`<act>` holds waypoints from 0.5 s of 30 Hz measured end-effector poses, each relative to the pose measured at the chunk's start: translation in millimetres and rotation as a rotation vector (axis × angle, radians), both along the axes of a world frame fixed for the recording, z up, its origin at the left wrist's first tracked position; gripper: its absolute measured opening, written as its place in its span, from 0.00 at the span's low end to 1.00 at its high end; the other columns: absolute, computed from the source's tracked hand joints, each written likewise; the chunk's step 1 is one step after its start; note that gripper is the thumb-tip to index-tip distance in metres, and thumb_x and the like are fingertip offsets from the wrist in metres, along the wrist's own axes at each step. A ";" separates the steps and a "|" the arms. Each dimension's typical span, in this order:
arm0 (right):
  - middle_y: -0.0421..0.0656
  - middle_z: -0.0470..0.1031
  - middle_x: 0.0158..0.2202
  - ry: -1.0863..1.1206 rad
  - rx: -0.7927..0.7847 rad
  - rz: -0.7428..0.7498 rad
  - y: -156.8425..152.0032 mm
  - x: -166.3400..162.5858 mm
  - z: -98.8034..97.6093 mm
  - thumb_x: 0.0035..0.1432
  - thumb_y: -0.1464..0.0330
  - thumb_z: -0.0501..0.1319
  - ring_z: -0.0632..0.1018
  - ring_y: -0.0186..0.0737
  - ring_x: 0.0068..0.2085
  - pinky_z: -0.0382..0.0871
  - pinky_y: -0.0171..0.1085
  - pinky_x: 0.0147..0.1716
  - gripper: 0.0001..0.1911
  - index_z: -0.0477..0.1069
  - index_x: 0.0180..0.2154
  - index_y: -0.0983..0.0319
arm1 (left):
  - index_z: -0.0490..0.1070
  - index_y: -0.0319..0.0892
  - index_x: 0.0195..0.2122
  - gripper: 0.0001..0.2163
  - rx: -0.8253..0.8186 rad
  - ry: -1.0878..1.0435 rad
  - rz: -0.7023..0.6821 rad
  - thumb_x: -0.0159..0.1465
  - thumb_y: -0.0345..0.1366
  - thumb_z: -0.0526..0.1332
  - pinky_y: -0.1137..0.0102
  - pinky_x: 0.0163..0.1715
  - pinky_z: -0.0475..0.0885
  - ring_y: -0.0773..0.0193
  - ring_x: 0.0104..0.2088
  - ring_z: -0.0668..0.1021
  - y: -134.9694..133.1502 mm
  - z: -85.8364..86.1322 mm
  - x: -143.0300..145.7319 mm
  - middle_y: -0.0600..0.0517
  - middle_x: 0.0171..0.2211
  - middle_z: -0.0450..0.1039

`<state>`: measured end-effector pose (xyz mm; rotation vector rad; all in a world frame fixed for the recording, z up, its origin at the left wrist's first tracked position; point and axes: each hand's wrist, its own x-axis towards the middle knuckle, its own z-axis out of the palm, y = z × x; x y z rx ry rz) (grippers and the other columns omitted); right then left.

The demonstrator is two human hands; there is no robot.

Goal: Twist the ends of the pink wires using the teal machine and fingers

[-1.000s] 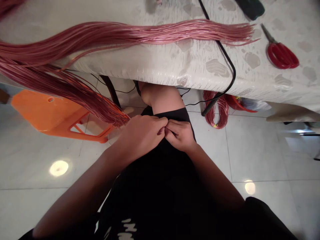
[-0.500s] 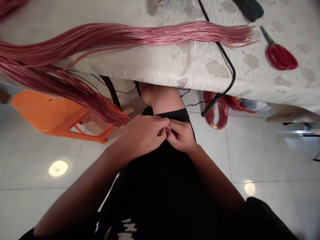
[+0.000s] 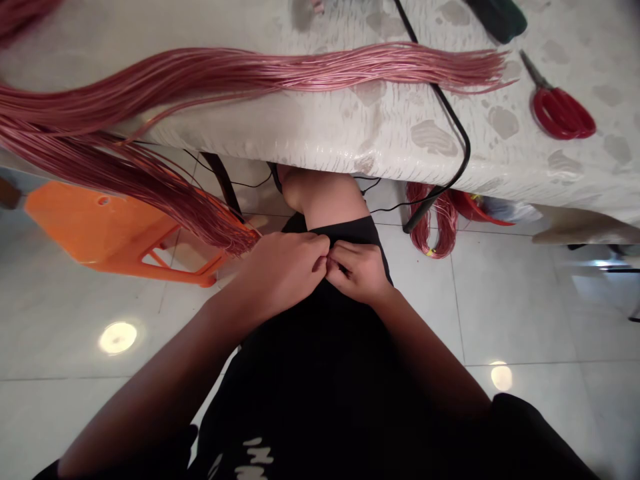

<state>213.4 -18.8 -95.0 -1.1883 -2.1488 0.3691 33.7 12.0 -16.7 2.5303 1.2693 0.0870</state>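
Above my lap, my left hand (image 3: 290,267) and my right hand (image 3: 357,270) meet with curled fingers, the fingertips pinched close together. Whatever they hold, if anything, is too small or hidden to make out. A long bundle of thin pinkish-copper wires (image 3: 250,70) lies along the table edge. From its left end a second bunch of the same wires (image 3: 165,193) hangs off the table, its cut ends close to my left wrist. Red-handled scissors (image 3: 563,113) rest on the table at the right.
A patterned cloth covers the table (image 3: 320,127); a black cable (image 3: 457,127) crosses it and drops over the edge. Below are an orange plastic stool (image 3: 90,230), a tied wire coil (image 3: 433,220) and a red basin (image 3: 477,212). A dark green object (image 3: 500,20) lies near the scissors.
My hands have shifted slightly left, and the fingertips sit a little differently against each other. The wires, scissors and stool stay where they were.
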 end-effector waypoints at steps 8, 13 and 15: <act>0.39 0.73 0.25 -0.093 0.058 0.033 -1.8 -0.1 -0.1 0.68 0.70 0.54 0.70 0.34 0.25 0.57 0.37 0.28 0.16 0.71 0.27 0.61 | 0.72 0.44 0.26 0.09 0.023 0.079 -0.030 0.63 0.31 0.57 0.63 0.25 0.51 0.55 0.27 0.78 0.9 1.4 2.1 0.50 0.26 0.78; 0.41 0.76 0.27 -0.126 0.085 0.072 -2.6 2.0 -2.9 0.70 0.68 0.53 0.74 0.35 0.28 0.59 0.37 0.28 0.17 0.74 0.30 0.62 | 0.72 0.43 0.26 0.09 -0.003 0.115 -0.062 0.62 0.31 0.56 0.64 0.25 0.49 0.55 0.27 0.78 0.6 0.5 4.2 0.49 0.26 0.79; 0.42 0.77 0.27 -0.128 0.098 0.073 -2.6 2.5 -4.6 0.71 0.67 0.53 0.75 0.36 0.28 0.60 0.37 0.28 0.17 0.74 0.30 0.62 | 0.71 0.43 0.26 0.09 -0.043 0.114 -0.062 0.61 0.31 0.55 0.64 0.26 0.49 0.55 0.28 0.77 2.0 -0.9 4.6 0.49 0.27 0.79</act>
